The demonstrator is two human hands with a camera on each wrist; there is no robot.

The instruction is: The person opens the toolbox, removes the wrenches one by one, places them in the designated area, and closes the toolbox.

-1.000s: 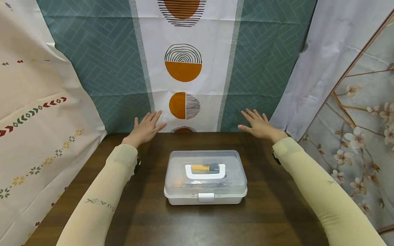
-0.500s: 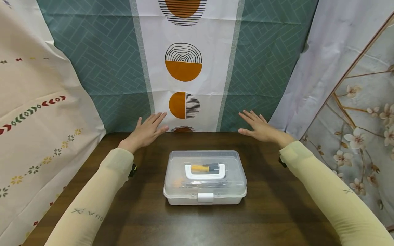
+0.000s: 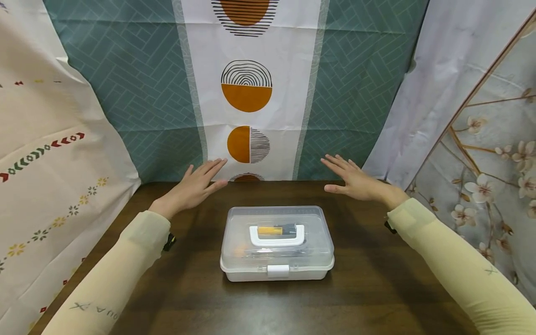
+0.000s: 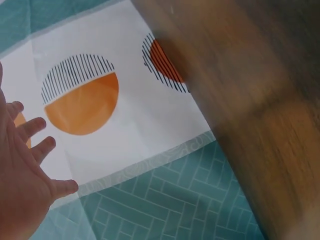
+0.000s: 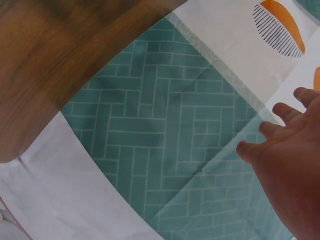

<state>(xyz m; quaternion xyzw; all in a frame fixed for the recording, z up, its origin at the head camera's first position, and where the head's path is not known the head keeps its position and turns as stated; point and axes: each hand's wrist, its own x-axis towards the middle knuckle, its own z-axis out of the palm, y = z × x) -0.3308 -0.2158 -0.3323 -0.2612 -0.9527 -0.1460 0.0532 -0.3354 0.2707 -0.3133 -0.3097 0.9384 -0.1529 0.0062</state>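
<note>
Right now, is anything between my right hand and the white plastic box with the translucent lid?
Nothing visible stands between your right hand and the box; the head view shows only brown wooden tabletop in that gap.

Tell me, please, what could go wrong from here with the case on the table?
Lifting by the white handle could strain the front latch, since the handle sits on the lid. Tilting the case might shift the yellow item showing through the lid. Neither the left hand nor the right hand steadies the case, so a bump might slide it along the table.
</note>
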